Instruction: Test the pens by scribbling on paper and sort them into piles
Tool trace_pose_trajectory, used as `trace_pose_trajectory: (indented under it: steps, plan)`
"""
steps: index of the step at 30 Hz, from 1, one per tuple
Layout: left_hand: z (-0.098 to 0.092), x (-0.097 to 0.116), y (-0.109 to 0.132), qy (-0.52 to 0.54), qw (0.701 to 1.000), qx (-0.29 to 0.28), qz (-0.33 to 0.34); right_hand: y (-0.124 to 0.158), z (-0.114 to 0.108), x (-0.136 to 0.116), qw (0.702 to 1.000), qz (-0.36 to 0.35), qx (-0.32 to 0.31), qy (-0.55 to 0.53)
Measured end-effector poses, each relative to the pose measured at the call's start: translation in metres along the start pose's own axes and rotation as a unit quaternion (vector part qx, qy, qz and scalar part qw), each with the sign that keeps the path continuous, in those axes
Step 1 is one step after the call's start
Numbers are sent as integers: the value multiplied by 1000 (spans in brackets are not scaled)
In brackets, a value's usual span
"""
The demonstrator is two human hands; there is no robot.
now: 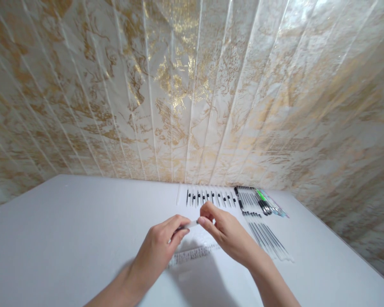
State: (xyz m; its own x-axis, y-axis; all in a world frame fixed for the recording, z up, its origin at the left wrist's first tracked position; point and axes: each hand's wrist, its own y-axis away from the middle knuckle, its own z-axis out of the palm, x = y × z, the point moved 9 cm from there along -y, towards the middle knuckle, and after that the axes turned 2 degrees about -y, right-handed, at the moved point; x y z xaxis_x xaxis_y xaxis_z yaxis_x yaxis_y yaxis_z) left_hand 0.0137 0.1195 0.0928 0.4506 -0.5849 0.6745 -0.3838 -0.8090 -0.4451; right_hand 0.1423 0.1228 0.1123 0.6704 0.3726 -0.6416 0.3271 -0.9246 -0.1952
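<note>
Above the middle of the white table, my left hand [166, 238] and my right hand [225, 232] meet over a slim, whitish pen barrel [192, 224]. My left fingers are closed around one end, and my right thumb and finger pinch the other. Whether something small sits in the right pinch is hidden. Below the hands lies a clear strip [195, 254] filled with small dark pieces too blurred to name. Beyond them, black and white pen parts [213, 197] stand out in a long row.
Long dark pen refills [269, 238] in clear tubes lie right of my right hand. Behind them are a black-edged group of pen pieces [250, 199] and several pens [269, 204], one bright green. A gold-patterned curtain [179, 94] hangs along the table's far edge.
</note>
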Motion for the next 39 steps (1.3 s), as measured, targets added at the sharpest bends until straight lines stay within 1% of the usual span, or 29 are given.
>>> trace_pose_trajectory:
  steps: [3, 5, 7, 9, 11, 15, 18, 20, 23, 26, 30, 33, 35, 37, 39]
  plan:
    - [3, -1, 1, 2, 1000, -5, -9, -2, 0, 0, 1000, -5, 17, 25]
    - [3, -1, 2, 0, 1000, -1, -6, -3, 3, 3, 999, 10, 20, 29]
    - [3, 0, 2, -4, 1000, -2, -5, -3, 6, 4, 1000, 19, 12, 15]
    - [3, 1, 3, -8, 1000, -5, -4, -3, 7, 3, 1000, 14, 9, 4]
    - [3, 3, 3, -12, 1000, -4, 3, -2, 6, 1, 1000, 10, 15, 19]
    - [2, 7, 3, -20, 1000, 7, 20, -2, 5, 5, 998, 32, 9, 50]
    - [2, 7, 2, -22, 1000, -1, 21, -1, 5, 2, 1000, 11, -5, 25]
    - [2, 7, 2, -27, 999, -5, 23, -1, 5, -1, 999, -3, -4, 32]
    - [2, 9, 3, -36, 999, -2, 40, -1, 5, 3, 999, 15, -1, 38]
    - [2, 10, 4, -40, 998, -3, 48, -1, 5, 6, 999, 38, -10, -5]
    - [2, 9, 4, -42, 998, -10, 37, 0, 0, -2, 1000, 11, 3, -9]
    - [0, 11, 3, -54, 997, -5, 51, 0, 4, 2, 999, 22, 10, -21]
    - [-3, 13, 2, -66, 995, 7, 71, -1, 11, 9, 996, 41, -3, -81]
    - [-7, 15, 1, -75, 993, 19, 89, -1, 18, 15, 986, 62, -23, -155]
    - [-10, 16, 0, -80, 992, 23, 97, 0, 22, 17, 977, 78, -43, -196]
